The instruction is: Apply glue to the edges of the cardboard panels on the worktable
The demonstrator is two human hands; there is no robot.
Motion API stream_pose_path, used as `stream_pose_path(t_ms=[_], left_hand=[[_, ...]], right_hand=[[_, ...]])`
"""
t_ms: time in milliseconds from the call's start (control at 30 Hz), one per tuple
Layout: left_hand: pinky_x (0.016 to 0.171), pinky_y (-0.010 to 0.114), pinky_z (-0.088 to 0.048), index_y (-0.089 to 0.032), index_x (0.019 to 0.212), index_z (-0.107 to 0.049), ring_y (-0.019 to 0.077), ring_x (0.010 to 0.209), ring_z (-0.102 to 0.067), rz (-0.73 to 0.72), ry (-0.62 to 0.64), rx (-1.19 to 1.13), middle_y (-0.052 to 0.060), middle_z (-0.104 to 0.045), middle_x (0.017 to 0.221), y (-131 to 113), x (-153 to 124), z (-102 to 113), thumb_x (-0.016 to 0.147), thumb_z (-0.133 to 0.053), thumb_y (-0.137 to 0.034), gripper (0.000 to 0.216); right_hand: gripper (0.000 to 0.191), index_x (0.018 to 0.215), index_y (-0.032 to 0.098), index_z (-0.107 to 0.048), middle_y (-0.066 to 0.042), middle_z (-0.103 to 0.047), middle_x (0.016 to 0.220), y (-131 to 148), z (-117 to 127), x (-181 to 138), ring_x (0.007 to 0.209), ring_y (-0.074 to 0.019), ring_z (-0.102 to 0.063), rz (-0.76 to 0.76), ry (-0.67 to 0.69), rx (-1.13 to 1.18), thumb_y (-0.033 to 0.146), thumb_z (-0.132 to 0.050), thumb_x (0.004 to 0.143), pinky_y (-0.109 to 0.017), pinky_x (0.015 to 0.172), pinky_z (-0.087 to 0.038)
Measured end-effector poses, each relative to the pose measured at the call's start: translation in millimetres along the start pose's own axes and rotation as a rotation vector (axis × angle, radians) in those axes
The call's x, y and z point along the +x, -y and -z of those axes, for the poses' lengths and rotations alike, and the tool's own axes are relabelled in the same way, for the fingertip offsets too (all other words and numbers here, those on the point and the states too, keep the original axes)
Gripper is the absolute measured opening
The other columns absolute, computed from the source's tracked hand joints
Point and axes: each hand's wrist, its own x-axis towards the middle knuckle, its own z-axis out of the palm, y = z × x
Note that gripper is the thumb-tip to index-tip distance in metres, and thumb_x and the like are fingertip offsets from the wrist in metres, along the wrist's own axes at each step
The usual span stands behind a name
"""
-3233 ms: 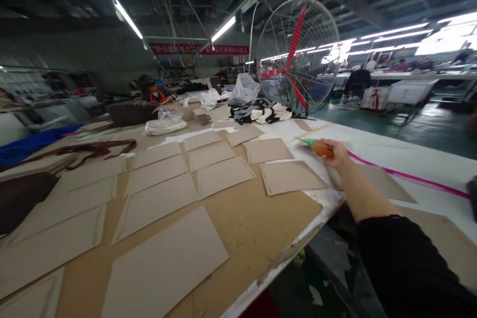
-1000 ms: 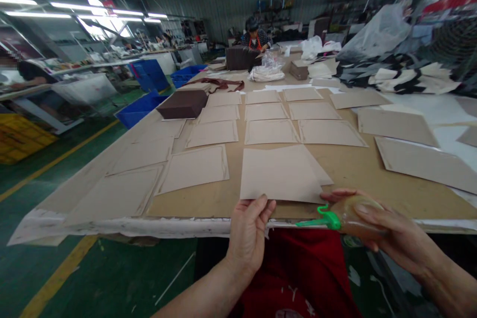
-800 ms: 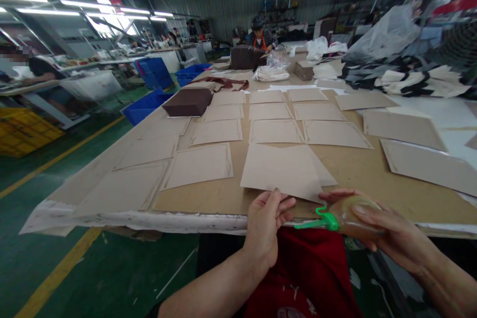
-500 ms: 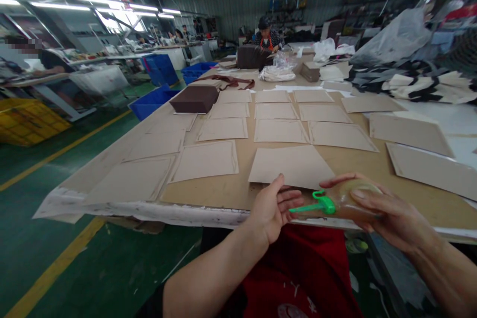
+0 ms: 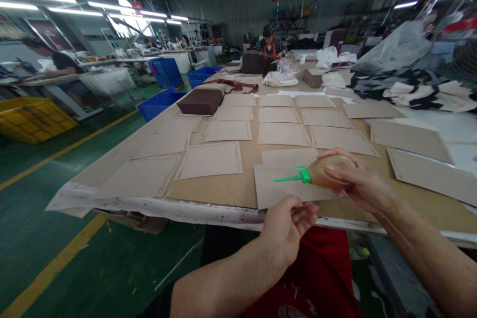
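Note:
My right hand (image 5: 357, 176) grips a translucent squeeze bottle (image 5: 328, 171) of amber liquid, lying nearly level with its thin green nozzle pointing left. Under the nozzle is a plain beige card panel (image 5: 272, 189), overhanging slightly at the table's front edge. My left hand (image 5: 288, 223) is closed at that panel's near edge, thumb on top and fingers curled. Another beige panel (image 5: 288, 155) shows partly from behind it. Around them lie several similar panels in rows, such as one panel (image 5: 210, 160) with shiny strips along its edges.
A dark brown box-like block (image 5: 201, 102) sits on the table's left side, near brown straps (image 5: 238, 84). Blue bins (image 5: 158, 103) and a yellow bin (image 5: 35, 117) stand on the floor at left. Across the table a co-worker (image 5: 272, 44) bends over. Black and white scraps (image 5: 417, 84) are heaped at right.
The near panel has come toward me, exposing another behind it. My left hand has gone from open to closed at its edge. The bottle has risen and moved left over the panel.

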Motion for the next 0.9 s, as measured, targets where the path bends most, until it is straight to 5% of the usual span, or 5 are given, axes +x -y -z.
stream_pose_path(t_ms=[133, 433, 900], left_hand=[[0.052, 0.023, -0.055, -0.004, 0.079, -0.066, 0.0179, 0.064, -0.071, 0.022, 0.024, 0.059, 0.016, -0.073, 0.083, 15.3, -5.5, 9.4, 0.09, -0.051, -0.012, 0.02], [0.047, 0.021, -0.048, -0.01, 0.103, -0.059, 0.0161, 0.06, -0.07, -0.051, -0.022, 0.104, 0.012, -0.074, 0.086, 21.5, 0.2, 19.3, 0.1, -0.047, -0.04, 0.032], [0.044, 0.019, -0.039, -0.012, 0.085, -0.06, 0.0102, 0.048, -0.058, -0.121, -0.046, 0.119, 0.003, -0.065, 0.064, 23.6, -3.2, 16.8, 0.098, -0.049, -0.027, 0.024]], right_hand=[[0.052, 0.108, 0.022, -0.061, -0.001, -0.064, 0.078, -5.3, -6.6, 5.0, 0.057, -0.0144, -0.051, 0.065, 0.075, -0.26, 0.051, -0.083, 0.071, -0.021, 0.042, -0.043], [0.041, 0.107, 0.025, -0.061, -0.001, -0.066, 0.094, -9.8, -21.3, 14.2, 0.08, -0.0224, -0.061, 0.236, 0.157, -0.622, 0.046, -0.076, 0.076, -0.033, 0.069, -0.05], [0.025, 0.106, 0.026, -0.062, -0.004, -0.062, 0.102, 13.5, -34.5, 4.3, 0.092, -0.0245, -0.061, 0.568, 0.43, -0.781, 0.041, -0.069, 0.087, -0.035, 0.079, -0.048]])
